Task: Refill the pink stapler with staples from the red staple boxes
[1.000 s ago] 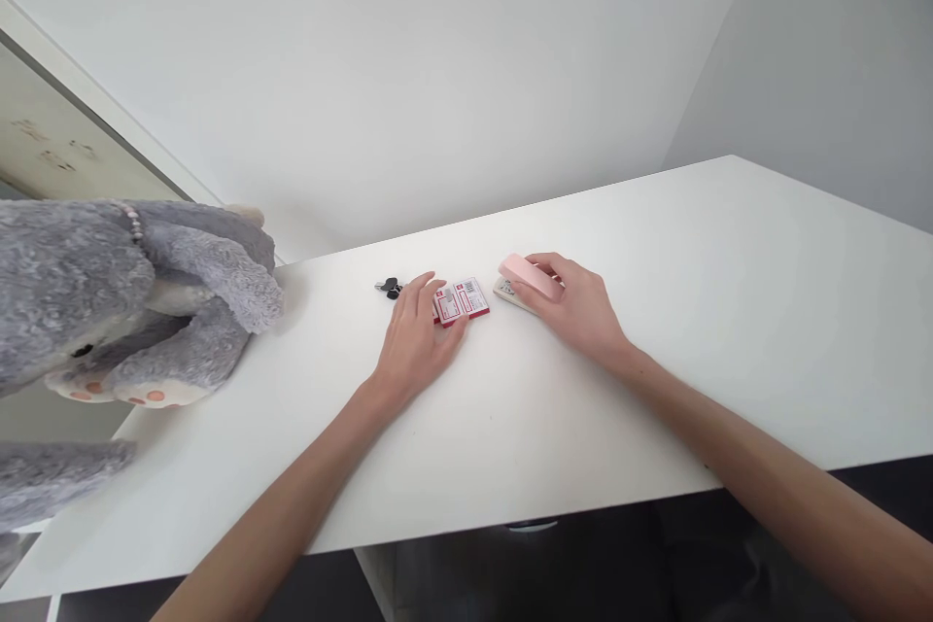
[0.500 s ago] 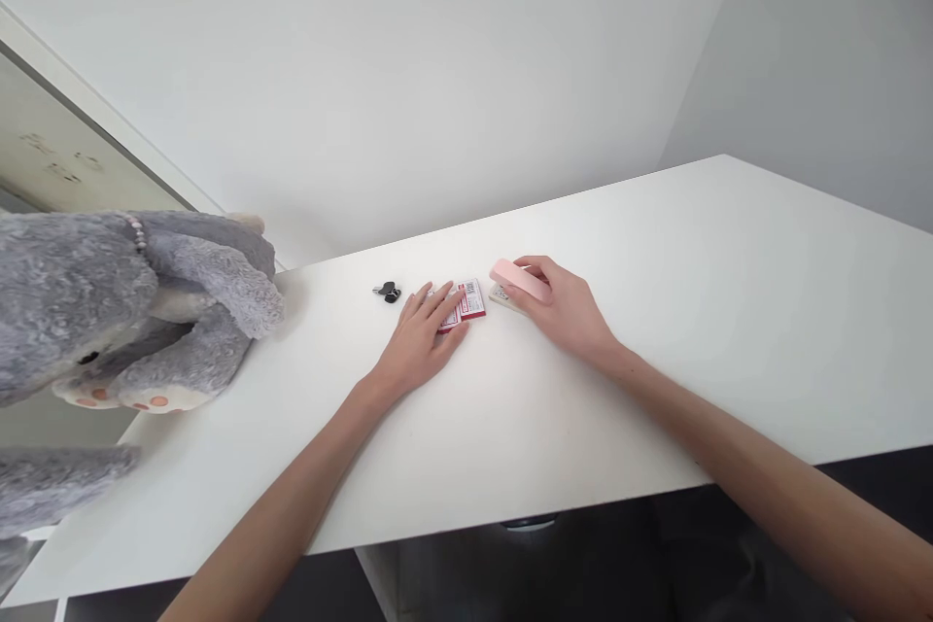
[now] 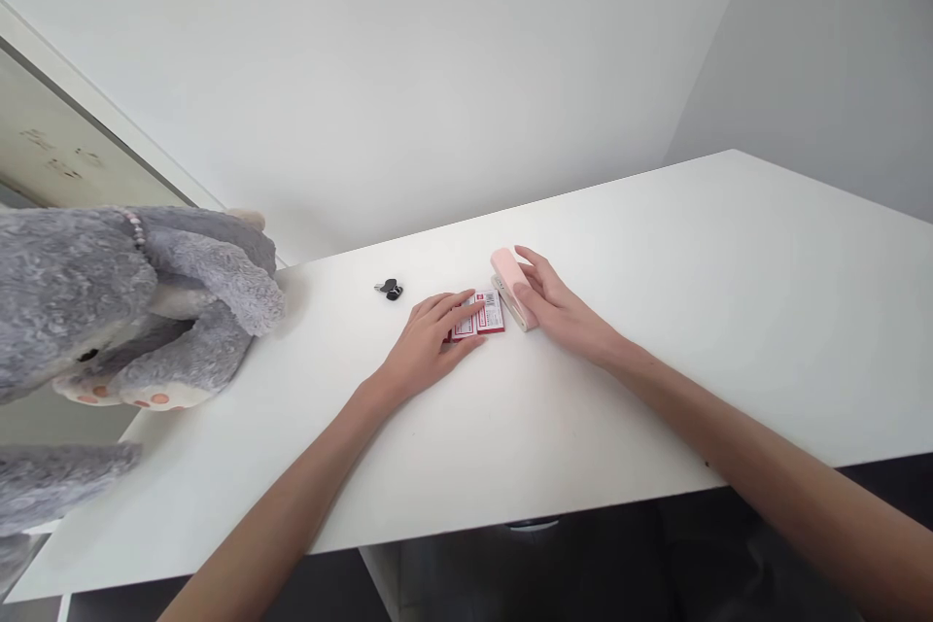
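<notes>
My left hand (image 3: 430, 345) lies flat with fingers stretched across a row of small red-and-white boxes (image 3: 491, 312). Part of the row is hidden under the fingers; the rightmost box shows its printed top and barcode. My right hand (image 3: 565, 309) is closed around a pink stapler (image 3: 502, 264) with a pale base, gripping it by its right side. The stapler is on the table, slanted, just right of the boxes. A black-headed key bunch (image 3: 392, 289) lies left of and beyond my left hand.
A big grey plush toy (image 3: 204, 292) leans over the left end of the white table (image 3: 619, 437). Behind the table rises a white wall (image 3: 452, 87), meeting a greyer wall on the right. The table's front edge runs beneath my forearms.
My left hand and the boxes have slid right and slightly nearer to me. The stapler has turned to a steeper slant, its near end now closer to me, beside the boxes.
</notes>
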Available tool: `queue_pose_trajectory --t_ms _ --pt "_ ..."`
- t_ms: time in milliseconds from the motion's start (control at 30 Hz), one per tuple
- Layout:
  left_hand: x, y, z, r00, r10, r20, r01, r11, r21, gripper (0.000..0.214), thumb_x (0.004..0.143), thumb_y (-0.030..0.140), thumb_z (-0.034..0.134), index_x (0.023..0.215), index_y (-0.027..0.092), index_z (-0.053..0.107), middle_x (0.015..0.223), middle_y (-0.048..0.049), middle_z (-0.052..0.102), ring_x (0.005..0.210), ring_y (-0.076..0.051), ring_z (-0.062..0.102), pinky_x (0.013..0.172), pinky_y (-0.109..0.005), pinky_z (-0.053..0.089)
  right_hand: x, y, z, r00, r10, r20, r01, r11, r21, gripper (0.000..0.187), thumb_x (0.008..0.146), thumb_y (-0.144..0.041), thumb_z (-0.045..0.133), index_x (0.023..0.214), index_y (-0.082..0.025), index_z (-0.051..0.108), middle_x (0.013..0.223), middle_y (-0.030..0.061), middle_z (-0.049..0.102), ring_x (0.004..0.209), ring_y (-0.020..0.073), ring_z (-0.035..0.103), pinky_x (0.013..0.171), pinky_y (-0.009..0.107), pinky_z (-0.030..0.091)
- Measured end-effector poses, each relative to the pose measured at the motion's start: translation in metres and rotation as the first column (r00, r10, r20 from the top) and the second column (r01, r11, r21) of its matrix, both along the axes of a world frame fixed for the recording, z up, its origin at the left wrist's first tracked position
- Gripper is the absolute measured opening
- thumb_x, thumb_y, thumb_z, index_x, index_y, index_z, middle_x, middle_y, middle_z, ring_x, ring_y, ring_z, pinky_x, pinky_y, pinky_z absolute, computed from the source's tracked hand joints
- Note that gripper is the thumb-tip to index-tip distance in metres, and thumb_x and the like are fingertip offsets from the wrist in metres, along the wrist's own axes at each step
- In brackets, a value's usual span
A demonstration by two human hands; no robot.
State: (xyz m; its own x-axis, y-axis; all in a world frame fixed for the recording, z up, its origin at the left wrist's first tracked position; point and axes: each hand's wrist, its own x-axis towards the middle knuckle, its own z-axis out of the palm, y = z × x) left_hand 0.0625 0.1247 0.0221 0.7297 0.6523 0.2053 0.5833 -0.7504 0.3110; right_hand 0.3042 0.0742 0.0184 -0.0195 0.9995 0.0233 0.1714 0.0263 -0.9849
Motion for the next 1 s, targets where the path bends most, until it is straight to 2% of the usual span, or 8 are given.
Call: queue_pose_trajectory --t_ms 100,200,333,400,600,767,867,1000 --pt "0.0 0.0 -0.001 1.0 -0.008 0.012 0.008 1.0 0.01 0.046 0.104 0.049 0.055 0.147 0.033 0.057 0.158 -0.0038 0.054 0.142 -0.028 0.05 0.121 -0.053 0.039 0.0 0.0 0.0 0.999 0.025 -0.039 -0.026 1.0 -0.018 0.069 0.104 -0.046 0.045 0.166 -0.035 0.018 0.169 0.0095 0.037 0.145 0.0273 0.051 0.103 0.043 0.057" --pt "0.001 -0.001 -0.003 0.999 0.006 0.052 -0.006 1.0 -0.003 0.047 0.101 0.05 0.06 0.143 0.031 0.059 0.152 -0.0062 0.059 0.137 -0.029 0.053 0.116 -0.052 0.044 0.001 0.001 -0.003 0.999 0.021 -0.048 -0.021 1.0 -0.001 0.065 0.104 -0.046 0.048 0.164 -0.033 0.027 0.167 0.0102 0.04 0.15 0.0267 0.045 0.109 0.043 0.054" --pt "0.002 -0.002 -0.002 0.995 0.022 0.093 -0.018 0.999 -0.038 0.05 0.096 0.053 0.066 0.141 0.03 0.059 0.146 -0.0079 0.061 0.134 -0.03 0.055 0.113 -0.052 0.048 0.001 0.001 -0.003 0.998 -0.056 0.007 0.056 0.998 0.001 0.061 0.097 -0.048 0.061 0.153 -0.029 0.048 0.155 0.0134 0.051 0.137 0.0299 0.058 0.103 0.045 0.057" --pt "0.002 -0.003 -0.001 0.995 0.02 0.096 -0.016 0.999 -0.049 0.051 0.096 0.054 0.066 0.14 0.029 0.058 0.144 -0.0078 0.062 0.133 -0.03 0.055 0.112 -0.051 0.048 0.0 0.001 -0.001 0.994 -0.101 0.039 0.101 0.995 -0.002 0.061 0.094 -0.047 0.066 0.149 -0.026 0.052 0.146 0.0146 0.058 0.127 0.0298 0.064 0.097 0.045 0.06" --pt "0.002 -0.004 0.001 0.99 0.103 0.101 -0.097 0.994 -0.059 0.061 0.09 0.056 0.072 0.141 0.027 0.053 0.137 -0.0088 0.065 0.124 -0.031 0.061 0.101 -0.049 0.055 -0.002 0.0 0.004 0.992 -0.117 0.052 0.117 0.993 -0.003 0.06 0.09 -0.044 0.069 0.145 -0.023 0.054 0.133 0.0141 0.064 0.113 0.0281 0.069 0.088 0.042 0.063" --pt "0.003 -0.006 0.003 0.948 0.211 0.24 -0.206 0.977 -0.046 0.057 0.085 0.052 0.077 0.132 0.026 0.057 0.13 -0.008 0.069 0.116 -0.028 0.067 0.098 -0.045 0.056 -0.003 -0.001 0.005 0.992 -0.117 0.054 0.117 0.993 -0.013 0.058 0.09 -0.044 0.069 0.143 -0.024 0.055 0.132 0.0135 0.065 0.111 0.0277 0.07 0.088 0.042 0.063" --pt "0.007 -0.01 0.004 0.944 0.2 0.262 -0.191 0.98 -0.06 0.061 0.083 0.056 0.078 0.132 0.027 0.056 0.131 -0.0089 0.069 0.116 -0.029 0.068 0.1 -0.046 0.055 -0.005 -0.001 0.004 0.993 -0.109 0.052 0.109 0.994 -0.006 0.056 0.092 -0.043 0.068 0.142 -0.024 0.056 0.133 0.0129 0.065 0.112 0.027 0.07 0.09 0.042 0.062" --pt "0.012 -0.016 0.002 0.963 0.159 0.216 -0.156 0.987 -0.029 0.066 0.082 0.059 0.08 0.133 0.028 0.054 0.128 -0.0079 0.069 0.114 -0.029 0.067 0.101 -0.046 0.054 -0.007 -0.001 0.003 0.994 -0.088 0.06 0.088 0.996 0.002 0.052 0.094 -0.043 0.066 0.141 -0.024 0.057 0.132 0.0122 0.066 0.113 0.0257 0.07 0.092 0.041 0.062"
